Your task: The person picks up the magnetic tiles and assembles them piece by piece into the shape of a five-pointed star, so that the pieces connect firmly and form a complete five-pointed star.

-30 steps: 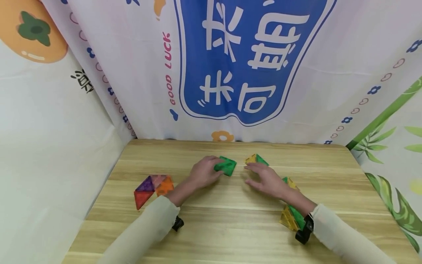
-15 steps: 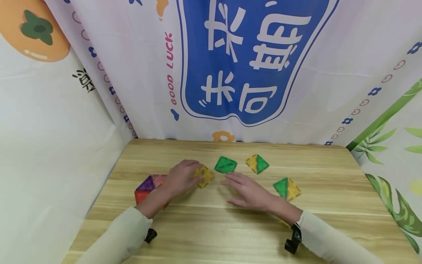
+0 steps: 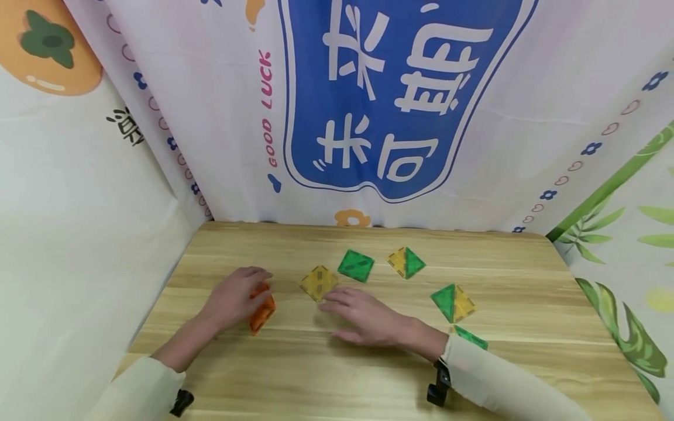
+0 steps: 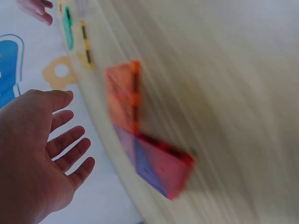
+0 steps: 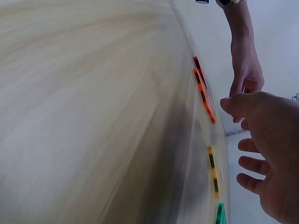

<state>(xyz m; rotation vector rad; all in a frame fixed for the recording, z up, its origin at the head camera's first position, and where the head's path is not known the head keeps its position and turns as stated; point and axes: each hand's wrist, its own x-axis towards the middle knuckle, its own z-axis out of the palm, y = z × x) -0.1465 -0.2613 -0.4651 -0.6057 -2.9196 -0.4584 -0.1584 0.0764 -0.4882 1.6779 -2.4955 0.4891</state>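
My left hand (image 3: 234, 301) hovers over the translucent magnetic tiles at the table's left, fingers relaxed and holding nothing. Orange tiles (image 3: 265, 316) show beside its fingers; it hides most of the others in the head view. The left wrist view reveals a purple tile (image 4: 144, 163) and a red tile (image 4: 175, 170) adjoining the orange ones, with the hand apart from them. My right hand (image 3: 365, 316) is held above the table with spread, loosely bent fingers. Its fingertips are near a yellow diamond of tiles (image 3: 319, 283), and nothing is in its grasp.
A green tile pair (image 3: 356, 265) lies beyond the right hand. Two yellow-and-green pairs (image 3: 406, 262) sit to its right, one farther back. Another green tile (image 3: 470, 337) is partly covered by the right sleeve (image 3: 500, 374). A printed curtain (image 3: 237, 117) closes the back.
My left hand has moved left from the green pair, past the yellow diamond, to the orange tiles. The right hand has shifted left from the yellow-and-green pair towards the yellow diamond.
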